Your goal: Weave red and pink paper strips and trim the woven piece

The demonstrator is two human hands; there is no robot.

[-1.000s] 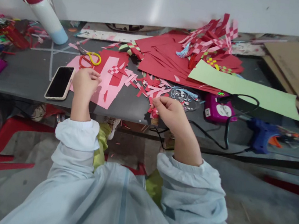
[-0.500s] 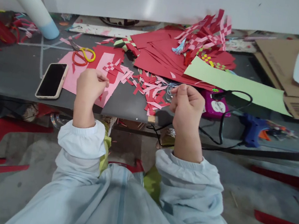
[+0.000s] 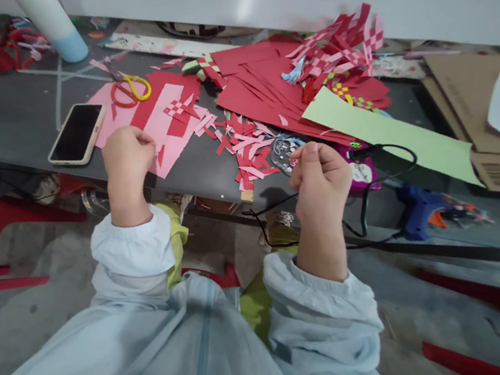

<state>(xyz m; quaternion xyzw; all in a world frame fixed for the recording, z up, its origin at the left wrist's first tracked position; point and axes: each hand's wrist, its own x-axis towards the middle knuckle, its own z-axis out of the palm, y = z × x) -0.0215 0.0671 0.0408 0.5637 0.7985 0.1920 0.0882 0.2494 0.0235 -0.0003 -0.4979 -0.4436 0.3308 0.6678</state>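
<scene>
My left hand [image 3: 129,152] is closed in a pinch above the front of a pink paper sheet [image 3: 167,163], to the right of a phone [image 3: 77,133]. Anything between its fingers is too thin or hidden to make out. My right hand [image 3: 323,176] is pinched too, thumb against forefinger, raised before a round clear container [image 3: 283,155] and a purple box [image 3: 361,171]. What it holds, if anything, does not show. Between the hands lies a heap of pink and red paper scraps [image 3: 248,150]. Yellow-and-red scissors [image 3: 129,93] rest on the paper behind my left hand.
Behind are red paper sheets [image 3: 262,99], woven paper strips [image 3: 338,54] and a light green sheet [image 3: 387,135]. A blue glue gun [image 3: 418,211] with a black cord lies right, cardboard [image 3: 458,99] beyond it. A tall bottle [image 3: 43,3] stands back left.
Both hands have moved apart, the left one leftward and the right one slightly rightward, still pinched. The round container shows more now. The whole view has shifted a little.
</scene>
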